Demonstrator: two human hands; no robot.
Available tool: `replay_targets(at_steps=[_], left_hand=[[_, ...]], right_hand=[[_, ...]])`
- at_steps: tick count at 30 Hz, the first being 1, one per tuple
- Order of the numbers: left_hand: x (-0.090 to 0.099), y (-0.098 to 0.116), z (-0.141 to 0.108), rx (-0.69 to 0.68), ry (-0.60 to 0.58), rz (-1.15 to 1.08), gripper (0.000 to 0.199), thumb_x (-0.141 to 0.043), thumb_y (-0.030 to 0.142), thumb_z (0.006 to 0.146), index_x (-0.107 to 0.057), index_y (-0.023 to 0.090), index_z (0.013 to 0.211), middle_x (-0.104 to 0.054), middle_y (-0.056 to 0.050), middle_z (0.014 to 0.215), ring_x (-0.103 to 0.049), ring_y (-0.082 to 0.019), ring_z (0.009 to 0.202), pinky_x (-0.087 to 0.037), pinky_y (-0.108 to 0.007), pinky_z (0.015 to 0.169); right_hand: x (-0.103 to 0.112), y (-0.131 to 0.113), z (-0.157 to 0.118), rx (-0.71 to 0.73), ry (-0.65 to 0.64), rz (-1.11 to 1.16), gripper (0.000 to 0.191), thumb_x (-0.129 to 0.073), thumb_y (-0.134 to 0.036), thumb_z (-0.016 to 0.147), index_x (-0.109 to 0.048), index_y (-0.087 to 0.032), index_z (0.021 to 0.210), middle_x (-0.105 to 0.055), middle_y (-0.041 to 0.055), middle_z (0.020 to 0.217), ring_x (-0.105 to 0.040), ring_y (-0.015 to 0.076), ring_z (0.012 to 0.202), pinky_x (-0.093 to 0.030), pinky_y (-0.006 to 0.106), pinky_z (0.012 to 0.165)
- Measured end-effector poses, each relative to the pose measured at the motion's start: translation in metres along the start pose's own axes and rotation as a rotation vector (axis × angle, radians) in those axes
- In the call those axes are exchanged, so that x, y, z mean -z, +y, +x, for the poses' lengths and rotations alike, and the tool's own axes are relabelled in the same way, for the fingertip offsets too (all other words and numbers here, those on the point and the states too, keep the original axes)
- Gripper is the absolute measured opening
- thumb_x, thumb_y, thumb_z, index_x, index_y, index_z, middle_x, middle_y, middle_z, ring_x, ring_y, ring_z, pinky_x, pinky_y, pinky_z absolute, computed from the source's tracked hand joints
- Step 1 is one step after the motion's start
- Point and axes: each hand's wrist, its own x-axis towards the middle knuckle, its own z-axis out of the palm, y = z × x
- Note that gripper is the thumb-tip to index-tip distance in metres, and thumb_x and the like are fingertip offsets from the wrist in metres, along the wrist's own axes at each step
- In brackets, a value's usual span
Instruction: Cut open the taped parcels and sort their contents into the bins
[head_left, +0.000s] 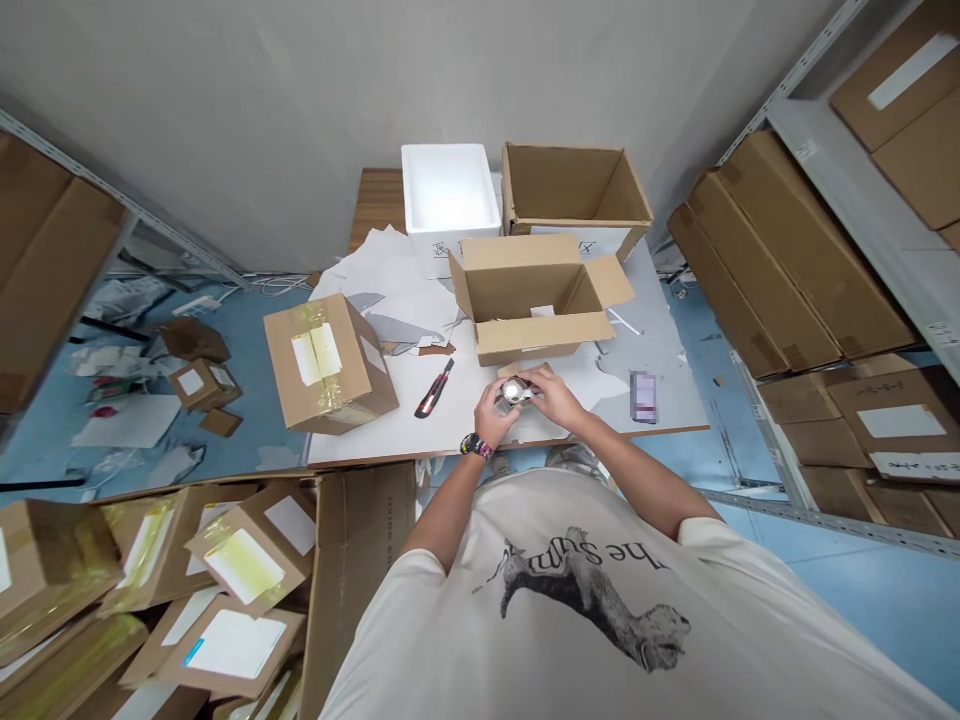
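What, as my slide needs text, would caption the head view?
Left hand and right hand hold a small shiny object before an open box, a cutter lying to their left.

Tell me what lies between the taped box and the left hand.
A red and black utility knife, visible in the head view.

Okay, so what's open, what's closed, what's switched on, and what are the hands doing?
Taped box: closed
Middle box: open, flaps out, something white inside
Back box: open
White foam box: open
Phone: screen lit
Cutter: lying down, blade too small to tell
Left hand and right hand: holding a silvery thing
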Motion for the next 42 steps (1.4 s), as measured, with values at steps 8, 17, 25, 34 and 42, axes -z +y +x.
replay_targets(at_steps=[8,17,25,34,42], left_hand=[[0.008,0.002,0.005,-0.009,-0.042,0.015,0.061,-0.083,0.029,0.091,-0.067,0.024,0.15,-0.071,-0.014,0.151,-0.071,-0.033,0.14,-0.071,-0.049,0.108],[0.006,0.001,0.002,-0.008,-0.051,0.047,0.062,-0.08,0.026,0.092,-0.065,0.024,0.152,-0.069,-0.015,0.155,-0.069,-0.032,0.144,-0.072,-0.05,0.109],[0.003,0.001,-0.001,-0.031,-0.024,0.063,0.062,-0.083,0.025,0.09,-0.066,0.025,0.149,-0.071,-0.013,0.152,-0.07,-0.032,0.143,-0.07,-0.049,0.11],[0.005,-0.008,-0.004,0.059,-0.049,0.077,0.105,-0.09,0.031,0.086,-0.037,0.025,0.176,-0.065,-0.018,0.164,-0.068,-0.036,0.151,-0.065,-0.054,0.118],[0.019,-0.009,0.001,-0.037,-0.212,0.177,0.097,-0.081,0.023,0.089,-0.038,0.023,0.176,-0.062,-0.018,0.167,-0.062,-0.034,0.155,-0.061,-0.051,0.121]], right_hand=[[0.004,-0.001,0.014,-0.092,0.033,-0.213,0.024,-0.076,-0.007,0.083,-0.08,-0.023,0.101,-0.077,0.0061,0.096,-0.072,0.028,0.099,-0.059,0.04,0.093],[-0.023,0.008,-0.009,-0.127,0.198,-0.081,0.019,-0.074,-0.012,0.093,-0.084,-0.022,0.105,-0.081,0.0095,0.11,-0.078,0.0273,0.098,-0.064,0.042,0.097],[-0.031,0.016,-0.021,-0.117,0.346,-0.208,0.021,-0.072,-0.035,0.106,-0.084,-0.025,0.092,-0.077,0.0128,0.112,-0.069,0.0326,0.114,-0.059,0.052,0.112],[-0.044,0.02,-0.017,-0.72,0.665,0.602,0.087,-0.079,-0.049,0.092,-0.051,-0.027,0.171,-0.073,0.0153,0.146,-0.075,0.0313,0.127,-0.065,0.051,0.111],[-0.041,0.01,-0.044,-0.281,0.456,0.462,0.054,-0.066,-0.055,0.102,-0.076,-0.025,0.146,-0.083,0.0124,0.134,-0.075,0.0301,0.134,-0.056,0.05,0.125]])
